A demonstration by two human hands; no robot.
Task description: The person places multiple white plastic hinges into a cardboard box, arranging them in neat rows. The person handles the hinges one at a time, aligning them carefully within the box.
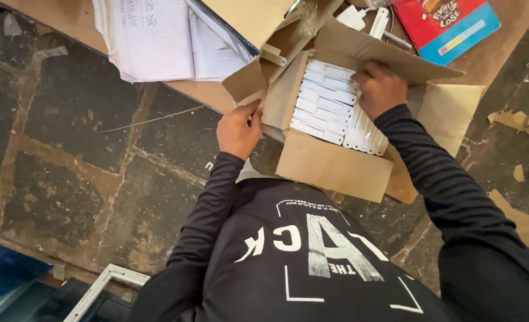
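A stone floor (85, 155) lay below, with a wooden surface (491, 53) at its upper edge carrying papers (157, 36) and a red and blue book (446, 24). An open cardboard box (330, 161) sat at that surface's edge, packed with rows of white strips (327, 101). The left hand (239, 130) pinched a side flap, steadying the box. The right hand (379, 89) curled down over the strips, fingertips among them; whether it gripped one could not be told. The strips looked light, stiff and smooth, probably best drawn out by an end; the cardboard seemed thin and likely to bend.
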